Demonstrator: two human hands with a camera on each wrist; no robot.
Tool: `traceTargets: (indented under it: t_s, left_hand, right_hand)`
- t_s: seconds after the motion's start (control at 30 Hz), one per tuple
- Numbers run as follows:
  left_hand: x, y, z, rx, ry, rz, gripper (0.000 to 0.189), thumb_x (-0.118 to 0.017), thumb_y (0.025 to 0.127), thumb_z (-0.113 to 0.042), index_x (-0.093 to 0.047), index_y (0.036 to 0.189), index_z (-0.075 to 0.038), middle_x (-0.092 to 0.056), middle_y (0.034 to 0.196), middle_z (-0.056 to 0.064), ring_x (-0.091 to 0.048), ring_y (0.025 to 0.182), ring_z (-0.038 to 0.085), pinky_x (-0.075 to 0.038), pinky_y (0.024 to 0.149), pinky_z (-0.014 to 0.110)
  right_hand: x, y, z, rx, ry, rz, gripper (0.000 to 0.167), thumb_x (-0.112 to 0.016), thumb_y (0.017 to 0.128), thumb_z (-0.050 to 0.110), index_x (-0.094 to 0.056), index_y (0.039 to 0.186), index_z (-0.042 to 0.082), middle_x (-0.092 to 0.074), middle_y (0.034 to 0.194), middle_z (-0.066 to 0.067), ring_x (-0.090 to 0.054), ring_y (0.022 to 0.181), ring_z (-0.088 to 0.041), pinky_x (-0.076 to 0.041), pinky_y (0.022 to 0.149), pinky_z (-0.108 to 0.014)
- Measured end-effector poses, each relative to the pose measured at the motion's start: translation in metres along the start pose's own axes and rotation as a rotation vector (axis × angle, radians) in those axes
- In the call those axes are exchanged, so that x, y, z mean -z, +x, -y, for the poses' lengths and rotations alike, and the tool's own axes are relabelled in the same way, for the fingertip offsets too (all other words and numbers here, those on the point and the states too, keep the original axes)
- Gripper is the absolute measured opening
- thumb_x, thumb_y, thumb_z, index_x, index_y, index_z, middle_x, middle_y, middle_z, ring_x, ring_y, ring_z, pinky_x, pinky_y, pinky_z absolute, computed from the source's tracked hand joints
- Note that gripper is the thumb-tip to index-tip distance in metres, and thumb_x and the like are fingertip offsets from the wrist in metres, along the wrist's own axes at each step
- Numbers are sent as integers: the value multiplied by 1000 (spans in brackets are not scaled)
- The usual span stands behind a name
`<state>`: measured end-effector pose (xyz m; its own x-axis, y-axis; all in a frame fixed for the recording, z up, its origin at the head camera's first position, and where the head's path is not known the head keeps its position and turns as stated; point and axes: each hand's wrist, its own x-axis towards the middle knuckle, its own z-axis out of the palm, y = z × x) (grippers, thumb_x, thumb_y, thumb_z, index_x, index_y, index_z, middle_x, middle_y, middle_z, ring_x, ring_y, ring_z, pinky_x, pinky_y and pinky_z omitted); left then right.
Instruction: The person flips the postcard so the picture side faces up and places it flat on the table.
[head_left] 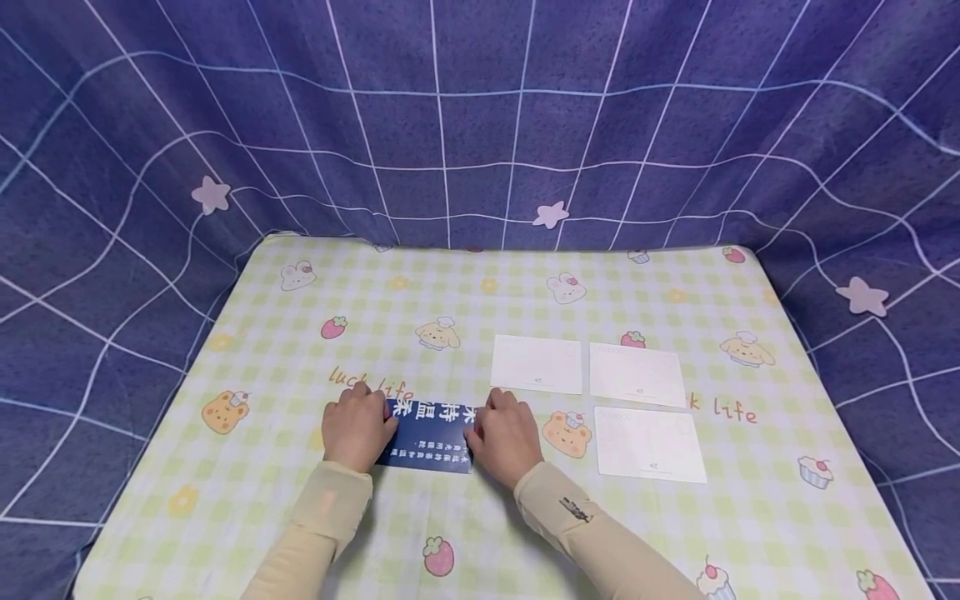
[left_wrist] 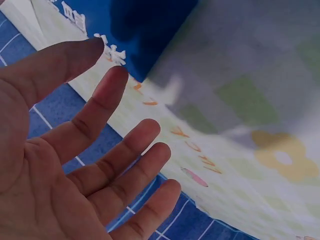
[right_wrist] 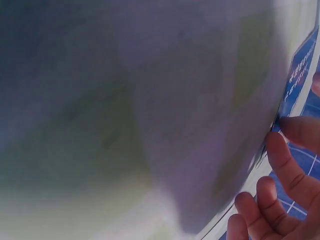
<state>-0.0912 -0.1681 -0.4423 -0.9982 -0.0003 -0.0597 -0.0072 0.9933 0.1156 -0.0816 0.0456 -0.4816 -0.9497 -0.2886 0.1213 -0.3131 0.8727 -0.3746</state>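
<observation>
A dark blue postcard [head_left: 431, 437] with white printed characters, upside down from this viewpoint, lies between the two hands at the near middle of the table. My left hand [head_left: 356, 429] holds its left end. In the left wrist view, the thumb and index finger of the left hand [left_wrist: 95, 135] meet the card [left_wrist: 150, 25] near a corner, while the other fingers spread loosely. At the right end, my right hand [head_left: 506, 435] pinches the card's edge. The right wrist view shows the thumb and index finger of that hand [right_wrist: 290, 180] at the card [right_wrist: 301, 67].
To the right lie three white cards: one at the upper left [head_left: 536, 364], one at the upper right [head_left: 637, 373] and one below [head_left: 649, 444]. A green checked cloth [head_left: 262, 500] with cartoon prints covers the table. Behind hangs a blue curtain [head_left: 480, 125] with white lines.
</observation>
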Motion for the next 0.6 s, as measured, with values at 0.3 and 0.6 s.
traceTargets:
  t_s: [0.3, 0.6]
  left_hand:
    - [3, 1, -6, -26, -46, -80, 27, -83, 83, -20, -60, 75, -8, -62, 90, 15, -61, 85, 35, -49, 75, 53]
    - [5, 1, -17, -63, -57, -114, 26, -83, 82, -21, -60, 75, -9, -63, 88, 14, -61, 83, 34, -49, 73, 52]
  right_hand:
    - [8, -1, -4, -1, 49, 4, 32, -80, 86, 33, -59, 65, 21, -51, 82, 4, -48, 78, -16, -41, 71, -31]
    - [14, -3, -9, 20, 63, -20, 25, -82, 85, 34, -67, 73, 19, -55, 81, 4, -52, 77, -16, -44, 70, -32]
